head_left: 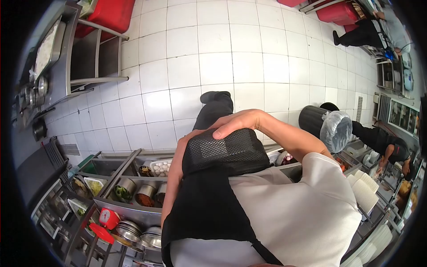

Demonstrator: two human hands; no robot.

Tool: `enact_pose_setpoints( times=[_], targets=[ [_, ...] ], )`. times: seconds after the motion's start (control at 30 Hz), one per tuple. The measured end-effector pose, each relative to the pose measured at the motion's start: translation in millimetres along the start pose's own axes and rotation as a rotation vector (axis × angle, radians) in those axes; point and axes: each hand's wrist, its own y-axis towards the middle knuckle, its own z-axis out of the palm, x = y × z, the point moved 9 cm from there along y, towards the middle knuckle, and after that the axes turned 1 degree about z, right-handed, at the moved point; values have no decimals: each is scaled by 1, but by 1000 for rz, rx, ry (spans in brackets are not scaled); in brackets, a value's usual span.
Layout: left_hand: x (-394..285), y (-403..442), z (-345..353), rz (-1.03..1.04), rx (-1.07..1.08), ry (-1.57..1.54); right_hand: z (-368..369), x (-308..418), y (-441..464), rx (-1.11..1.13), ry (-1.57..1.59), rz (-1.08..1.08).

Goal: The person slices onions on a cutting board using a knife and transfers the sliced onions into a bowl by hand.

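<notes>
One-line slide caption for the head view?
Right hand over a black mesh item, with white floor tiles beyond and metal food containers at lower left.

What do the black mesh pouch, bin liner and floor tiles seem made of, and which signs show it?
Black mesh pouch: probably matte synthetic fabric, judging by its netted weave.
Bin liner: likely thin, glossy plastic film, translucent and crinkled.
Floor tiles: probably glazed ceramic, given glossy reflections and straight joints.
</notes>
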Motion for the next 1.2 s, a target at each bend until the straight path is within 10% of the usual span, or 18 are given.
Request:
enact_pose_setpoints(
  times=[1.2],
  targets=[
    [-20,26,-9,-1,-62,65,-19,25,-8,67,138,-4]
  ],
)
